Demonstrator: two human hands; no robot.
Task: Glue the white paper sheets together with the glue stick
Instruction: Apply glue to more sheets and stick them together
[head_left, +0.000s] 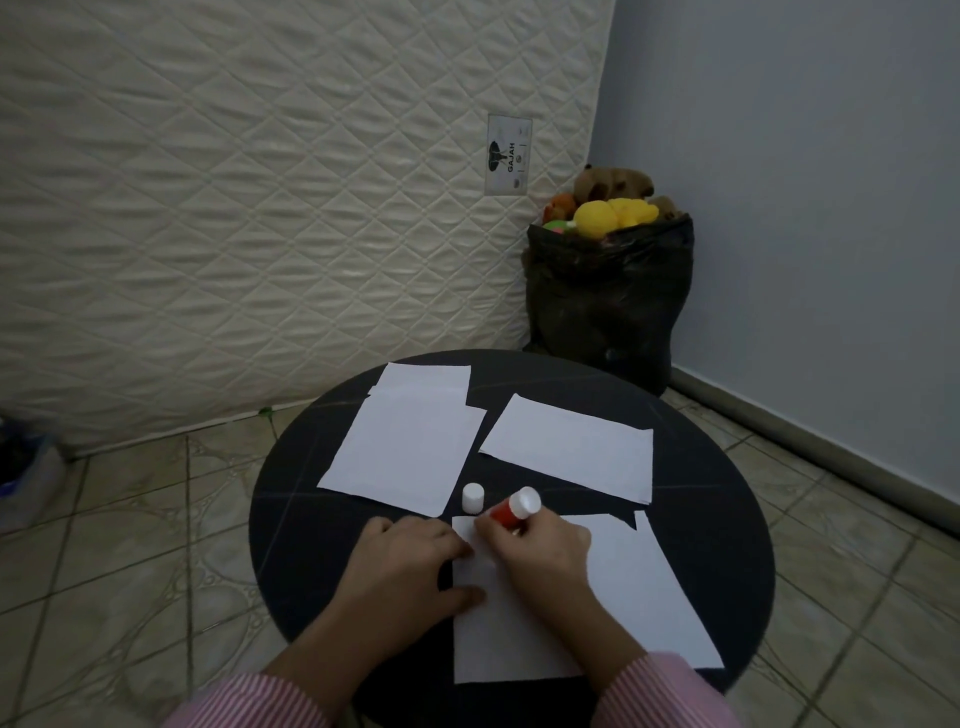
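Red glue stick (511, 512) sits gripped in the right hand (540, 551), tip on the near paper sheet (597, 597); left hand (410, 558) lies flat, fingers straight, pinning it; best to spread evenly along the edge, pressing lightly.

Dim, even indoor light with a cool grey cast — no single source and no glare. Only the white sheets (410, 447) stand out brightly against the dark round table (275, 519). A soft shadow lies beneath the hands near 6 o'clock. Wide-angle bending curves the mattress (260, 208) and floor tiles (130, 519) toward the edges — corners are softer, and fine detail looks smeared.
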